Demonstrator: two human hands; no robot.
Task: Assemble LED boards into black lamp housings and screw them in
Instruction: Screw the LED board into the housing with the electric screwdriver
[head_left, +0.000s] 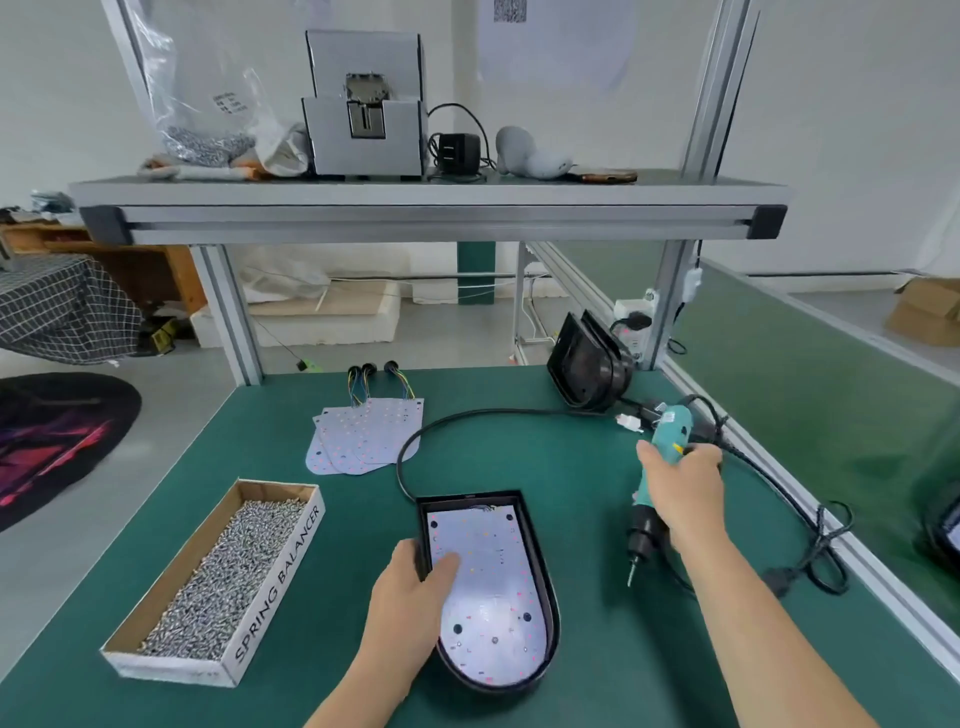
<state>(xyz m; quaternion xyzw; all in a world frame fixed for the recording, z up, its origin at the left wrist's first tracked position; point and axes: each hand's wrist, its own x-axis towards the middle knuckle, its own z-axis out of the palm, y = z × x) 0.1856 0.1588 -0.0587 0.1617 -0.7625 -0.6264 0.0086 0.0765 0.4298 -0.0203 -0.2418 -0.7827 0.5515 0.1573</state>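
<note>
A black lamp housing (540, 551) lies on the green mat in front of me with a white LED board (493, 587) seated inside it. My left hand (410, 597) rests on the housing's left wall, its thumb pressing the board. My right hand (680, 488) grips a teal electric screwdriver (657, 493), held to the right of the housing with its bit pointing down above the mat. A fanned stack of spare LED boards (358, 436) with wire tails lies farther back. A cardboard box of screws (228, 577) stands at the left.
Black housings (587, 364) lean against the frame post at the back right. The screwdriver's black cable (415, 447) loops across the mat and along the right edge rail (857, 551). An overhead shelf (426, 208) carries a screw feeder and bags.
</note>
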